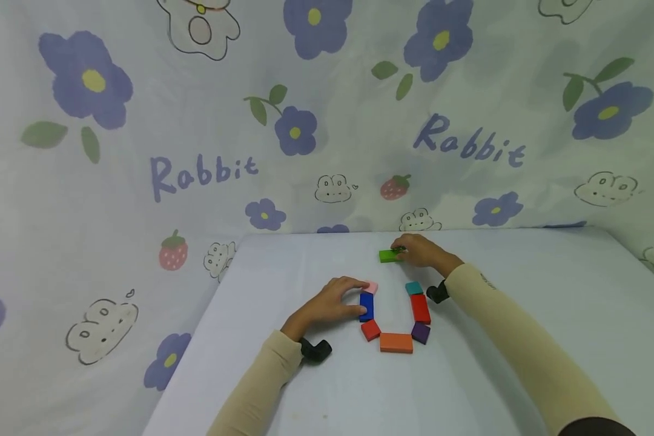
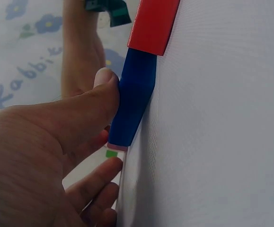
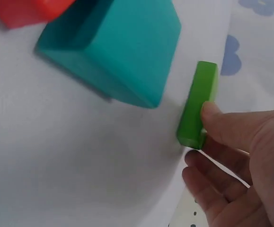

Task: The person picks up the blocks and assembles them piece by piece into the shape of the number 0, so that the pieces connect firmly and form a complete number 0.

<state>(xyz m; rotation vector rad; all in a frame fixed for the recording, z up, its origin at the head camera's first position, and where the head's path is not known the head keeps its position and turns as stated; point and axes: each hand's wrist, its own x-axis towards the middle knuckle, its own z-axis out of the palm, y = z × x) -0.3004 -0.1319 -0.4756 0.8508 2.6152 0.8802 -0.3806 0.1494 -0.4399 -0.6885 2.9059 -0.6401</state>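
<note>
My left hand (image 1: pixel 331 301) is at the left side of a U-shaped line of blocks. Its thumb touches the blue block (image 1: pixel 367 307), while the index fingertip reaches the pink block (image 1: pixel 371 287) just beyond. In the left wrist view the thumb lies against the blue block's side (image 2: pixel 133 97), and the other fingers extend past its far end. Farther back, my right hand (image 1: pixel 418 250) pinches a long green block (image 1: pixel 389 257) at its right end. The right wrist view shows the thumb on the green block's face (image 3: pixel 197 106), with fingers behind and below it.
Below the blue block is a small red block (image 1: pixel 370 330), then an orange block (image 1: pixel 396 343) at the near end. Up the right side run a purple block (image 1: pixel 421 332), a longer red block (image 1: pixel 421 309) and a teal block (image 1: pixel 413 288). A patterned cloth (image 1: pixel 332 163) hangs behind the white table.
</note>
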